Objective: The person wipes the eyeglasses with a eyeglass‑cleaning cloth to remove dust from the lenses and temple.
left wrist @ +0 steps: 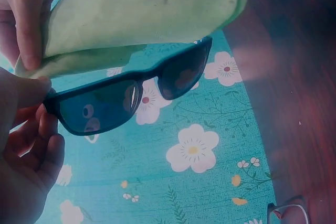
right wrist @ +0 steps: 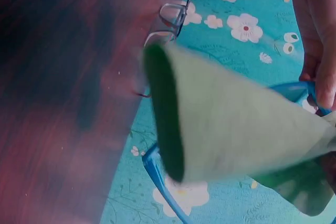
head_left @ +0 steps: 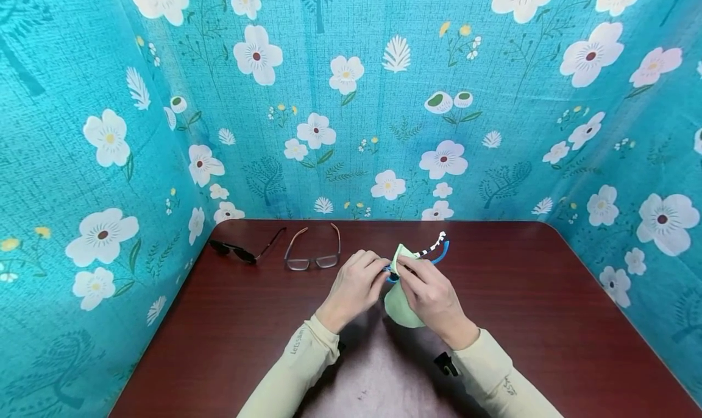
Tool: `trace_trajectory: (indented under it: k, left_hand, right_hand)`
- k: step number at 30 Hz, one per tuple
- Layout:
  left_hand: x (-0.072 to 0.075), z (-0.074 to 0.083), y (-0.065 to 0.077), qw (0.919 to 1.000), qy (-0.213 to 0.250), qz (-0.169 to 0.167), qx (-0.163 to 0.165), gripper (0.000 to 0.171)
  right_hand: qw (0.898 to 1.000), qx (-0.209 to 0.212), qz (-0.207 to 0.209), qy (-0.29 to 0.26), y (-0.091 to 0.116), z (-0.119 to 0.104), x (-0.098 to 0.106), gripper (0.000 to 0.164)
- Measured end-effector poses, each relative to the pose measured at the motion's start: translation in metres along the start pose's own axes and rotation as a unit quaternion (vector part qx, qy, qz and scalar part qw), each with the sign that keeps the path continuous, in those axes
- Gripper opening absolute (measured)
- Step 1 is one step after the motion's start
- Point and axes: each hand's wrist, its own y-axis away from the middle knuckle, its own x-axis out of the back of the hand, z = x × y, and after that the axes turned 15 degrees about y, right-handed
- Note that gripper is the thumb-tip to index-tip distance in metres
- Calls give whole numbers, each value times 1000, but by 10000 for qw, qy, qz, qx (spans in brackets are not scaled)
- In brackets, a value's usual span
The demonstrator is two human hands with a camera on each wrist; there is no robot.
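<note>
Over the middle of the table, my left hand [head_left: 355, 283] pinches one end of a pair of sunglasses [left wrist: 100, 106] with dark lenses. The frame has a blue temple [right wrist: 164, 190]; a black-and-white patterned temple also points up and away in the head view. A pale green cleaning cloth [head_left: 403, 308] hangs from my right hand [head_left: 432, 293], gripped between thumb and fingers close beside the left fingertips. In the left wrist view, the folded cloth lies along the top edge of the sunglasses, with both lenses showing below it. The cloth covers part of the blue frame in the right wrist view.
Clear-lens eyeglasses [head_left: 312, 262] lie unfolded left of my hands, temples pointing away. Farther left, near the table's edge, rest black sunglasses [head_left: 233, 250]. A blue floral curtain [head_left: 351, 101] surrounds the back and sides of the dark red table [head_left: 548, 308].
</note>
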Motion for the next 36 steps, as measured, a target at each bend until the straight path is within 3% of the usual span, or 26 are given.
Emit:
trace_trajectory:
  k: [12, 25, 31, 36]
  left_hand:
    - [3, -7, 7, 9999, 144, 63, 42, 14]
    - [1, -6, 6, 9996, 252, 54, -80, 14]
    - [4, -11, 8, 9984, 559, 18, -67, 15]
    - [6, -13, 9, 9976, 665, 88, -165, 16]
  right_hand:
    - [9950, -1001, 22, 20, 2, 32, 9, 22]
    - [9998, -189, 98, -15, -1, 6, 3, 20]
    - [9993, -350, 121, -61, -1, 13, 7, 21]
    - [9961, -822, 216, -249, -3, 19, 10, 17]
